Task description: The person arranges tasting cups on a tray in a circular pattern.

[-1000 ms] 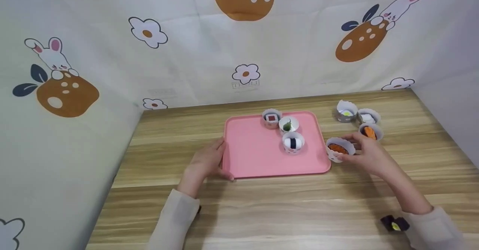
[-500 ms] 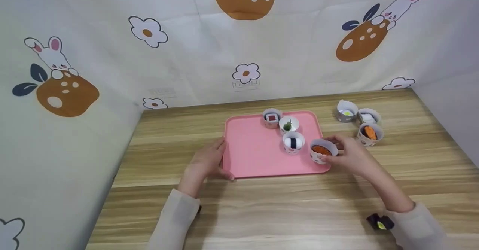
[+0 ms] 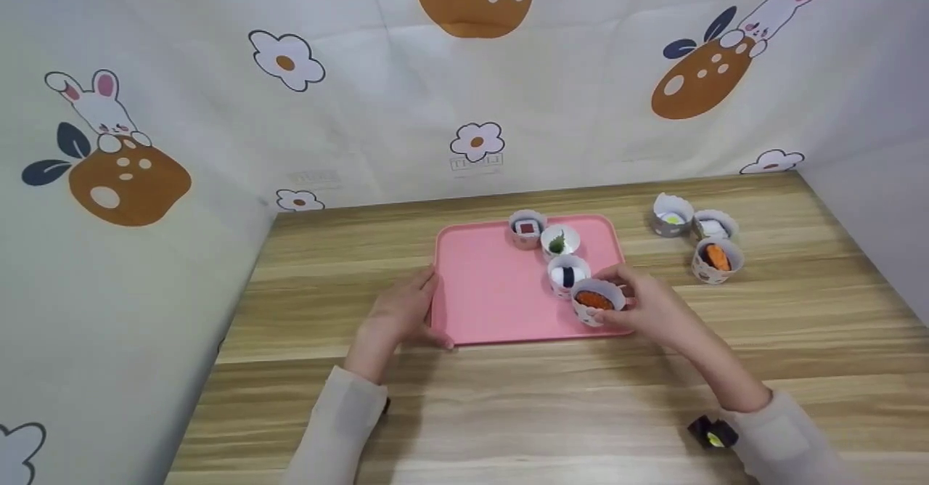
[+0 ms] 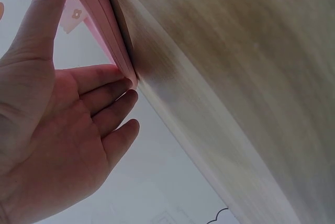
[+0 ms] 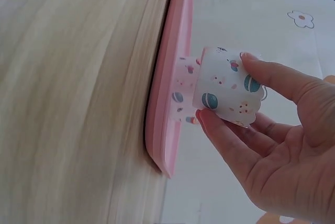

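My right hand (image 3: 646, 307) pinches a printed paper cupcake cup (image 5: 225, 90) by its side, thumb on one side and fingers on the other. Inside it sits a toy sushi topped with orange-red roe (image 3: 593, 300). In the right wrist view a small gap shows between the cup and the pink tray (image 3: 493, 282). Just behind it on the tray stands a cup with a white and black-banded sushi (image 3: 568, 276). At the tray's left edge rests my left hand (image 3: 399, 311), its fingers fairly straight along the rim (image 4: 102, 25) and the thumb at the near corner.
Two more cups, one with a red-centred roll (image 3: 527, 230) and one with a green leaf (image 3: 557, 244), stand at the tray's back. Right of the tray are a cup with orange sushi (image 3: 716, 260), a white one (image 3: 713, 228) and a yellow-green one (image 3: 672, 216). A patterned curtain (image 3: 363, 107) borders the table.
My right hand has carried the roe sushi cup leftward, from beside the tray's right edge to over the tray near the black-banded one. The left hand has stayed put.
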`<state>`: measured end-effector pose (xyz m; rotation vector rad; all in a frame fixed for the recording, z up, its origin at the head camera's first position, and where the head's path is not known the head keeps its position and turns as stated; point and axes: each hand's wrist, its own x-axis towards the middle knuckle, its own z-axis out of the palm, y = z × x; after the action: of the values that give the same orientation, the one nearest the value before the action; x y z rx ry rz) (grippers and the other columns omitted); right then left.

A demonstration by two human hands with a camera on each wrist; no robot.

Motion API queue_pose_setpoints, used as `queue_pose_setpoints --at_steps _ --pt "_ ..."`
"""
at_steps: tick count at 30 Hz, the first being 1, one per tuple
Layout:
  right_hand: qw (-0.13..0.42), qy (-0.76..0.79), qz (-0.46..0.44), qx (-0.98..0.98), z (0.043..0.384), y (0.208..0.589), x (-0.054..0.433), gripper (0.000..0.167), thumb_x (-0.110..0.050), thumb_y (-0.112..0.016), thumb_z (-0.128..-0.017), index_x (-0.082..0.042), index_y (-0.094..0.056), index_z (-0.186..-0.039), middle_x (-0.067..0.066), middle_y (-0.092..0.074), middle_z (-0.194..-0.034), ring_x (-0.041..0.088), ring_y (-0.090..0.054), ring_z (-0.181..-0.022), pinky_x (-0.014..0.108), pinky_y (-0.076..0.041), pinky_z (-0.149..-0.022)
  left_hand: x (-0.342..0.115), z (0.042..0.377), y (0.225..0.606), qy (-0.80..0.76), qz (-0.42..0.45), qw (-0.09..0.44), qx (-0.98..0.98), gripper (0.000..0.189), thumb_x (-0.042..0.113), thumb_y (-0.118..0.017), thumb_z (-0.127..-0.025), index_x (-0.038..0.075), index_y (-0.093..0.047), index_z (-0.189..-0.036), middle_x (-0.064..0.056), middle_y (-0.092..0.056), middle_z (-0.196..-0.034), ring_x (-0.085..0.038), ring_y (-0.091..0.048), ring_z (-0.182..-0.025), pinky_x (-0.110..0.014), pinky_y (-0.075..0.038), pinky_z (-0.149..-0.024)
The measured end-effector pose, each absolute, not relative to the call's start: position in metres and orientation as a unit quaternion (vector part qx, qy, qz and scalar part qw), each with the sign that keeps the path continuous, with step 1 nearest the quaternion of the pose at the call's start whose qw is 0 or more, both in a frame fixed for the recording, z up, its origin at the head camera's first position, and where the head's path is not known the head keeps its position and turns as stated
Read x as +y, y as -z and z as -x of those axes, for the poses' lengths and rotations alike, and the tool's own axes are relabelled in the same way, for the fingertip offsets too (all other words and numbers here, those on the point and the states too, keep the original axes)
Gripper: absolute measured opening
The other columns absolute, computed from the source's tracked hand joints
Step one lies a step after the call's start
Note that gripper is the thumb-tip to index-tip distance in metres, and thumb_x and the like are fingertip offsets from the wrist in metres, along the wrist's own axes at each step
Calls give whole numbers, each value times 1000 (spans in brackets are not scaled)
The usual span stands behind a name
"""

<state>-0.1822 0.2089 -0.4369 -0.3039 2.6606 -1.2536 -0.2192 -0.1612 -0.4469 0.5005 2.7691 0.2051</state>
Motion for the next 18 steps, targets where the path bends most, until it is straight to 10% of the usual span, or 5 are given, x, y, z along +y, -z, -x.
queue_pose_setpoints --at_steps 18 --pt "90 423 101 896 180 450 175 45 -15 -81 -82 -8 -63 -122 12 -69 -119 23 -62 -102 36 -56 -84 -161 219 447 -79 -175 163 968 124 55 -86 -65 2 -23 -157 -15 -19 -167 -35 -26 -152 -48 -28 -125"
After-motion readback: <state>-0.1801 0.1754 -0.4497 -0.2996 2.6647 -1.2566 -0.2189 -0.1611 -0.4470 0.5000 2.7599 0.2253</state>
